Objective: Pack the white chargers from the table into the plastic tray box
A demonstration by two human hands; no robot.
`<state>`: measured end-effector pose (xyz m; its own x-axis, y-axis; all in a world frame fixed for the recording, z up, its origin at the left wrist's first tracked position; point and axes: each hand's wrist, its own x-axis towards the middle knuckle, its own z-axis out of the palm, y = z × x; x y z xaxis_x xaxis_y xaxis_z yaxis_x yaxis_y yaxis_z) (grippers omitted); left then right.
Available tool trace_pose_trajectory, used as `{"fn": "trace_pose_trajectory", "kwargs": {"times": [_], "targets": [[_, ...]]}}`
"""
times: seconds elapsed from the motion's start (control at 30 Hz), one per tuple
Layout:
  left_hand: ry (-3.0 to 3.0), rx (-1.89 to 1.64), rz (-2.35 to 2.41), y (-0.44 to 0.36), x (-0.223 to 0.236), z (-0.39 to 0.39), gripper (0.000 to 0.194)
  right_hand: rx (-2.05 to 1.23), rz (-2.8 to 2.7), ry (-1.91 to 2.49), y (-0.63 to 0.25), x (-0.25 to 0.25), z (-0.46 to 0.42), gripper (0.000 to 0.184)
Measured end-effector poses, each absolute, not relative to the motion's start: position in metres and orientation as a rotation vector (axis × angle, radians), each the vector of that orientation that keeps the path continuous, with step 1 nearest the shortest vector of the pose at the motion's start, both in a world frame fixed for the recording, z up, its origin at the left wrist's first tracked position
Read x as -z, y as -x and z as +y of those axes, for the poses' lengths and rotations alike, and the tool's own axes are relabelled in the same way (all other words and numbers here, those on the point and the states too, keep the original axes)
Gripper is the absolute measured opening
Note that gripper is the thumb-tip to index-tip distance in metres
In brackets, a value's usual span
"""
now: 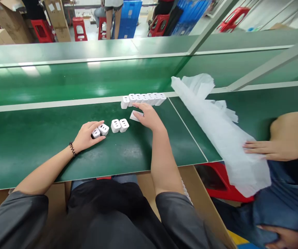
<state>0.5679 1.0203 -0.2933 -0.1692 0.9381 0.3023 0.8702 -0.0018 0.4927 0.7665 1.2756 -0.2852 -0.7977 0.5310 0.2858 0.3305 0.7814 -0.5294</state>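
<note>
My left hand (88, 135) curls round two white USB chargers (103, 129) standing on the green table (86, 162), thumb and fingers on either side of them. Just right of it two more white chargers (119, 126) stand side by side, untouched. Beyond these, my right hand (149, 116) has its thumb and fingers about a tilted white charger (135, 116), partly hidden beneath the palm. Its fingertips reach close to a row of several upright chargers (143, 98) along the table's back strip; whether they touch it I cannot tell.
To the right, a co-worker's hand (265, 149) rests on a long sheet of white wrapping film (211, 121) that hangs over the table edge. A slanted metal post (211, 26) rises behind. Open cardboard boxes (203, 204) sit below the front edge.
</note>
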Motion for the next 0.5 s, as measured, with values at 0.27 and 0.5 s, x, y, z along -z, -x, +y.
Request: {"fn": "trace_pose_trajectory", "kwargs": {"times": [0.27,0.5], "targets": [[-2.052,-0.609,2.382,-0.573,0.278,1.022,0.062,-0.731,-2.681,0.713,-0.772,0.293,1.29,0.045],[-2.123,-0.29,2.418,-0.59,0.259,1.045,0.054,-1.291,-2.569,0.36,-0.783,0.269,1.28,0.043]]}}
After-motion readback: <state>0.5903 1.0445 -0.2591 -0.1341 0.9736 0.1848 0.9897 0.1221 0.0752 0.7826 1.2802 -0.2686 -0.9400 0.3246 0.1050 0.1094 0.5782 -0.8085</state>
